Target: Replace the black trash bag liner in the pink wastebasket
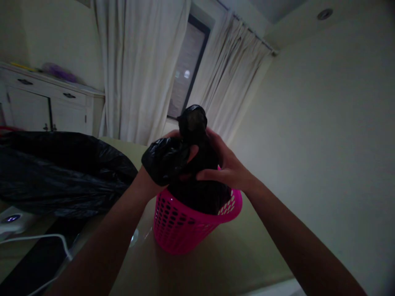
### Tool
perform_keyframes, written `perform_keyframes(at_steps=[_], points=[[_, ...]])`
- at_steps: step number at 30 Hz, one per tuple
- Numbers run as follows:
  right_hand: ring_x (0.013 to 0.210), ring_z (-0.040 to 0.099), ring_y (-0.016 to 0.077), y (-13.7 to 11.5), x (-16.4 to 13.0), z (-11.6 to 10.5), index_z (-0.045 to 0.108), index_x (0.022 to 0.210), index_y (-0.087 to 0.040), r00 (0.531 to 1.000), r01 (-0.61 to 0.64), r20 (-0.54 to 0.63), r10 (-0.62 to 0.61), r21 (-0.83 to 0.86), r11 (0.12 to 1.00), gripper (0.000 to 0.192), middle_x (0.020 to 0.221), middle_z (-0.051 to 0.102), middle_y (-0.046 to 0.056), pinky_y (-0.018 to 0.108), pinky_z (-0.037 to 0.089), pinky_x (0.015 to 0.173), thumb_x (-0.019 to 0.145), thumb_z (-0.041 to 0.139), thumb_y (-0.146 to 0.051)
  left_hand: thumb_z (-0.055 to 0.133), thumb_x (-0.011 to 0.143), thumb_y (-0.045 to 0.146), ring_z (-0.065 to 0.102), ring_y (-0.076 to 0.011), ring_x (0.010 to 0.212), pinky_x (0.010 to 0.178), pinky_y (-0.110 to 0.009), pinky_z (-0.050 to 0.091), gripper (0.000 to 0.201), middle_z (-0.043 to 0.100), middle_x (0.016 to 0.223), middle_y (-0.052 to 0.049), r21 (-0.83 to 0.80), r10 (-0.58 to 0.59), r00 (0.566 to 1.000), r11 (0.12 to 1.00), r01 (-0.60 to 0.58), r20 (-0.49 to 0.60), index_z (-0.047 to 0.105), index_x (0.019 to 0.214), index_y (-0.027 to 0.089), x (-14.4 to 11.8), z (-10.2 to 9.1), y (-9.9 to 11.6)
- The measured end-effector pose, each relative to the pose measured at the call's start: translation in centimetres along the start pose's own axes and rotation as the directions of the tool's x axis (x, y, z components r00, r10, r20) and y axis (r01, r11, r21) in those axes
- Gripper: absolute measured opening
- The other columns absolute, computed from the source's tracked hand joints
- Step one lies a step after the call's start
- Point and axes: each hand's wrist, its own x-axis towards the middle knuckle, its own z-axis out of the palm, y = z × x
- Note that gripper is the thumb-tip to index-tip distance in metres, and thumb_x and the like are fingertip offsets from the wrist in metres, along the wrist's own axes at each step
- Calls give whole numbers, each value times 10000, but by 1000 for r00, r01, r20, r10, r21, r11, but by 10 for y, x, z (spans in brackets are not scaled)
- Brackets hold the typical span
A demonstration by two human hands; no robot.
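Observation:
A pink plastic basket (177, 230) with rows of holes stands on the table, slightly tilted in view. Black plastic bag (200, 197) material sits inside its mouth and rises in a bunched column above the rim. On the left side of that column, my left hand (149, 181) is closed on the bag, its thumb showing and a fold of plastic covering much of it. From the right, my right hand (230, 166) wraps around the same bunched plastic just above the rim. Some fingertips of both hands are hidden behind the bag.
Another spread of black plastic (61, 176) lies at the left of the table (247, 255). Near it are a white device (20, 220) with a lit display and a white cable (46, 236). A white cabinet (70, 111) and curtains (138, 70) stand behind.

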Motion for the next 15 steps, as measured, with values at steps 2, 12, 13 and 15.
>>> perform_keyframes(at_steps=[2, 12, 13, 15], points=[[1095, 687, 264, -2, 5, 9, 758, 1195, -234, 995, -40, 92, 36, 46, 998, 533, 1133, 742, 60, 418, 600, 975, 787, 918, -537, 1019, 722, 462, 770, -282, 835, 849, -413, 638, 893, 737, 780, 26, -38, 18, 998, 999, -16, 62, 611, 1499, 297, -2, 0, 2], [820, 611, 187, 9, 24, 30, 696, 1037, -192, 987, -54, -151, 51, -13, 998, 267, 907, 672, 39, 333, 528, 777, 985, 628, -445, 593, 862, 958, 779, -380, 1193, 962, -504, 675, 920, 829, 1178, -118, -356, -195, 952, 894, 272, 237, 699, 1462, 269, -2, 5, -8], [883, 620, 200, 5, 23, 31, 695, 1021, -188, 994, 18, -106, -31, -126, 992, 230, 975, 689, 61, 356, 541, 842, 995, 600, -396, 696, 866, 879, 785, -371, 1170, 956, -486, 676, 831, 835, 1149, -109, -329, -208, 958, 906, 265, 199, 732, 1411, 253, -1, 8, -6], [1043, 638, 233, -5, 19, 32, 704, 1040, -186, 988, 144, -14, -153, -254, 956, 200, 1129, 694, 102, 408, 545, 998, 1001, 571, -329, 883, 823, 674, 794, -348, 1130, 954, -456, 674, 697, 843, 1110, -81, -274, -189, 971, 935, 223, 146, 763, 1359, 245, 0, 12, -2]])
